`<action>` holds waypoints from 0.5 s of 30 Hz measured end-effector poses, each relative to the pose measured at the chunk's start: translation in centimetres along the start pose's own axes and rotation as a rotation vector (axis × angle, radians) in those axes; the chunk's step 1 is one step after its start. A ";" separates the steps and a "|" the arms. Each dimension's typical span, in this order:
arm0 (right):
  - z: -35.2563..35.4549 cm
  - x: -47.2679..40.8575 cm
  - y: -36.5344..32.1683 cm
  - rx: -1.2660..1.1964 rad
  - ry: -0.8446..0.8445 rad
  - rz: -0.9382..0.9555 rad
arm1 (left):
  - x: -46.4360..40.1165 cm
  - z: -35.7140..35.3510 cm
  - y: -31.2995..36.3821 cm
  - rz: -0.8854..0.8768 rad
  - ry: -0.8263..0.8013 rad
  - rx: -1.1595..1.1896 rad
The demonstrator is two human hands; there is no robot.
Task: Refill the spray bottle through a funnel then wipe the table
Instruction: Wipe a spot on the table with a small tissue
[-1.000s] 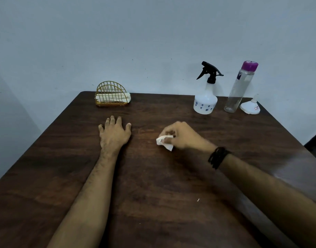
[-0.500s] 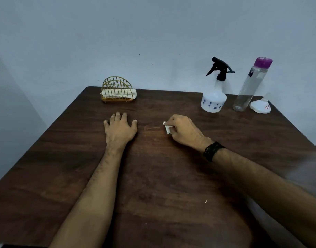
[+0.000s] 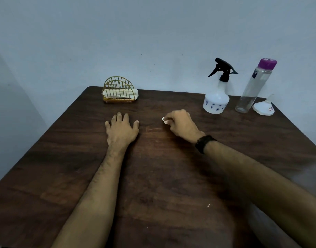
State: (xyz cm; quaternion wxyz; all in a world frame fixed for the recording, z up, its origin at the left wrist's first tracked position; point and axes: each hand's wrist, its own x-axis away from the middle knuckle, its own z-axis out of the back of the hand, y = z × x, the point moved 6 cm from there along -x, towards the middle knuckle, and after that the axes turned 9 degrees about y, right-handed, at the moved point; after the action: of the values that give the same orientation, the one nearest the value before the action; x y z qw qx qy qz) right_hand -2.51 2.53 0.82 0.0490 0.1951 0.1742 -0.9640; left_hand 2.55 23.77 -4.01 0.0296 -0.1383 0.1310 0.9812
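Note:
My right hand [image 3: 182, 125] presses a crumpled white tissue [image 3: 164, 120] onto the dark wooden table [image 3: 162, 176]; only a corner of the tissue shows past my fingers. My left hand [image 3: 121, 129] lies flat, palm down, fingers spread, to the left of it. At the back right stand a white spray bottle [image 3: 216, 102] with a black trigger head, a tall clear bottle [image 3: 253, 88] with a purple cap, and a white funnel [image 3: 263, 107] resting upside down.
A gold wire napkin holder [image 3: 118, 91] with white tissues sits at the back left near the wall. A tiny white scrap [image 3: 208, 205] lies on the table near my right forearm. A black band circles my right wrist.
My right hand has slid the tissue away from me and slightly left across the table. My left hand has stayed flat in place.

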 end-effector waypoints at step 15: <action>-0.8 0.7 -1.4 -0.417 -0.608 -0.203 | -0.1 -0.1 0.0 -0.002 0.028 -0.001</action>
State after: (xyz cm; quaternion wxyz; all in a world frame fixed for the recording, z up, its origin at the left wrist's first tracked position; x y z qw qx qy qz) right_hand -3.05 4.14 0.32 0.0415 -0.1322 0.3624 -0.9216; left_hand 2.69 23.70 -4.01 0.0285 -0.1522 0.1310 0.9792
